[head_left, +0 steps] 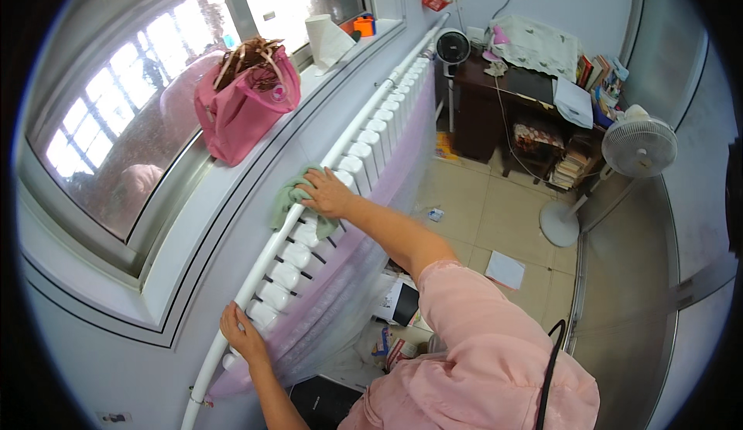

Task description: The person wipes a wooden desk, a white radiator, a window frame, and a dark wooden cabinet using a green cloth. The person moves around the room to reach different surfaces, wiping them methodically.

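A white pipe (268, 256) slants along the wall above a white radiator (286, 275) with many rounded sections. My right hand (328, 195) is closed on a green cloth (285, 201) that wraps over the pipe, pressing it there near the middle of the radiator. The cloth's ends hang down beside the pipe and over the radiator tops. Lower down, my left hand (245, 335) curls round the bare pipe near the radiator's near end. Its fingertips are partly hidden behind the pipe. Sheer lilac fabric (340, 271) covers the radiator's front.
On the windowsill stand a pink bag (244, 113) and a paper roll (325, 41). A dark desk (476, 93) with books is at the far end, near a small black fan (452, 46) and a standing fan (639, 147). Papers (505, 270) and a black-and-white box (398, 303) lie on the floor.
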The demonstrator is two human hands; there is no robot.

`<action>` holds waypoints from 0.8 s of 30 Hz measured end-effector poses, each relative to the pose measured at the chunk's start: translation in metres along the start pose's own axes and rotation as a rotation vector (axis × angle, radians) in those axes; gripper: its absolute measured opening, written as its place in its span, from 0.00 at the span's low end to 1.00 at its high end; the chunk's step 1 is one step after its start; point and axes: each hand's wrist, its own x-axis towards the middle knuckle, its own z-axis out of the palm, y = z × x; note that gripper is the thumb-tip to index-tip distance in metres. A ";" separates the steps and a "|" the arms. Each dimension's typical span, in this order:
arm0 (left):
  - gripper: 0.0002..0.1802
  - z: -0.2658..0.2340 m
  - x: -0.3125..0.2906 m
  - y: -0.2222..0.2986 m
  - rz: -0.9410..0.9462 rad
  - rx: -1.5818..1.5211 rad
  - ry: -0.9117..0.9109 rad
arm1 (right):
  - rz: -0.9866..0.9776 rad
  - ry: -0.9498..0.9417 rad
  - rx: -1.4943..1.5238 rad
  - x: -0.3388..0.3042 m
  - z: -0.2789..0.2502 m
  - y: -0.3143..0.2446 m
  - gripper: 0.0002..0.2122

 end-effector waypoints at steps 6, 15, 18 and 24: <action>0.14 0.058 0.043 0.027 -0.019 0.005 -0.149 | -0.035 0.195 0.087 -0.011 0.018 -0.026 0.21; 0.29 0.123 0.095 0.058 -0.154 0.437 -0.278 | -0.106 0.087 0.167 -0.006 -0.002 0.024 0.20; 0.32 0.132 0.096 0.071 -0.210 0.560 -0.282 | 0.006 0.115 0.126 0.000 -0.006 0.097 0.20; 0.30 0.134 0.090 0.061 -0.183 0.667 -0.230 | 0.082 0.059 0.099 0.025 -0.028 0.231 0.19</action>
